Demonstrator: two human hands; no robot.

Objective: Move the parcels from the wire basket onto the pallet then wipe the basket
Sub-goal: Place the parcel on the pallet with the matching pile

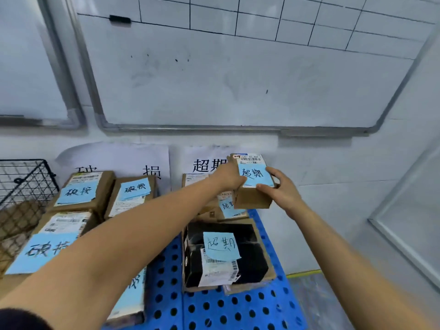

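Observation:
Both my hands hold a small cardboard parcel [252,186] with a blue handwritten note on top, above the far right of the blue perforated pallet [214,306]. My left hand [229,178] grips its left side and my right hand [281,191] grips its right side and front edge. Below it lie other cardboard parcels with blue notes, and a black-wrapped parcel [226,253] sits nearer to me. Several brown parcels with blue notes [78,194] cover the pallet's left side. The black wire basket [26,179] stands at the far left.
A white wall with two whiteboards [238,79] rises right behind the pallet, with paper signs taped below them. A white panel [409,222] leans at the right. Grey floor with a yellow line [304,273] shows to the right of the pallet.

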